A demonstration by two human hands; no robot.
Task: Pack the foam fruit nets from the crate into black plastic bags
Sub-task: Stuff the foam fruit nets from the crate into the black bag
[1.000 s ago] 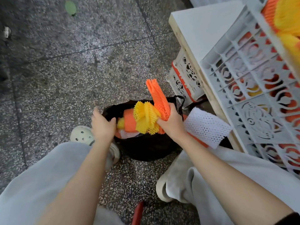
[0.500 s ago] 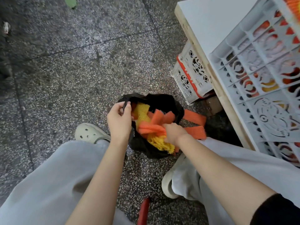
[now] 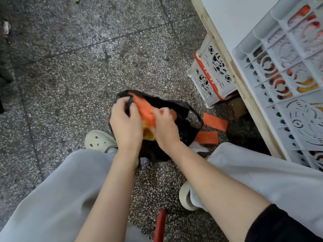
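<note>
Item: black plastic bag [image 3: 183, 131], standing on speckled terrazzo floor [image 3: 70, 75]. Its strap is pinched by left hand [image 3: 125, 123]; right hand [image 3: 164, 126] clasps orange foam net [image 3: 145, 109], previously raised, now pushed inside over yellow foam net [image 3: 148, 132]. Bundle judged nearly packed. Adjacent: loose orange foam strips [image 3: 215, 122]; white perforated crate [image 3: 288, 84], still stocked, on white table [image 3: 236, 18].

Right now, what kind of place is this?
Likely a fruit-packing or market work area: speckled terrazzo floor, white plastic crate, black plastic bag stuffed with orange foam nets.
</note>
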